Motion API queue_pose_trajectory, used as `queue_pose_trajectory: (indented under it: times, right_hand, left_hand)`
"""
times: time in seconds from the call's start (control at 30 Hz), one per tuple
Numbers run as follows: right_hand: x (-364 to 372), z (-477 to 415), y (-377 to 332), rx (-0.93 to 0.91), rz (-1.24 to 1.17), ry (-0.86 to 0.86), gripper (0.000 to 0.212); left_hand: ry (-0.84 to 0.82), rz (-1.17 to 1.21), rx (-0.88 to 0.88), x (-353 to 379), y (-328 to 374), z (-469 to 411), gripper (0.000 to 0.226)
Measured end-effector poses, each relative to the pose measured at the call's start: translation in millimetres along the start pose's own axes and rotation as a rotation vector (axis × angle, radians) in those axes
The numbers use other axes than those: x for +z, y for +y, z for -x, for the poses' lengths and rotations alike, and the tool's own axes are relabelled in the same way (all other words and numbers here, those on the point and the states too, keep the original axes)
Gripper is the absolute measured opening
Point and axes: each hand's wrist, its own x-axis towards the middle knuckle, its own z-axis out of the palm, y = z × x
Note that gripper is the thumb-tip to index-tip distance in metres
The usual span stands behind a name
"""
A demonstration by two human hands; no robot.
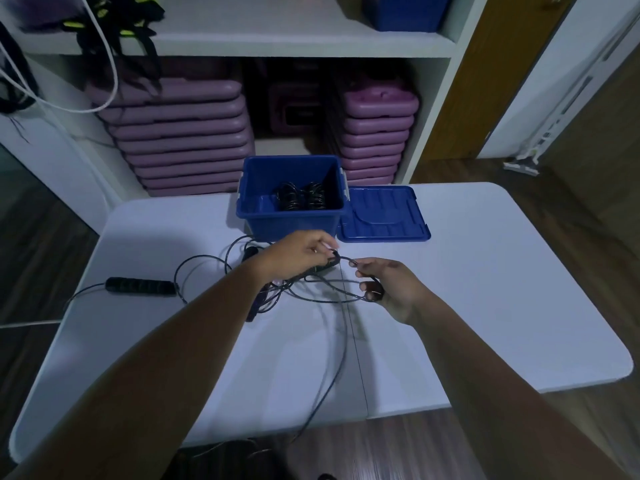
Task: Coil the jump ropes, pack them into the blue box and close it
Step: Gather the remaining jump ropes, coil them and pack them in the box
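Note:
An open blue box stands at the far middle of the white table, with coiled black ropes inside. Its blue lid lies flat just right of it. My left hand pinches a black jump rope by a loop in front of the box. My right hand grips the same rope's loops a little to the right. The rope trails off the table's near edge. A black handle lies to the left, with loose rope curled beside it.
Behind the table a white shelf unit holds stacks of purple step platforms and another blue box on top. A wooden door stands at the right. Dark wooden floor surrounds the table.

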Motion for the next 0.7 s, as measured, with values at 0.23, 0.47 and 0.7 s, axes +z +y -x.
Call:
queue_pose_trajectory:
  times: [0.23,0.47,0.7]
  right_hand:
    - [18.0,-3.3,-7.2,-0.011,-0.027,-0.092,0.018]
    - [37.5,-0.8,-11.3,-0.004,-0.134,-0.164,0.034]
    - [54.4,-2.7,5.3,0.005,-0.308,-0.228,0.058]
  left_hand:
    - [0.069,-0.168,-0.028,-22.0,-0.1,19.8,0.018]
    - [0.24,-0.085,-0.03,-49.4,-3.5,35.1,0.018]
    - [0.193,0.122,-0.12,-51.7,2.8,41.3,0.019]
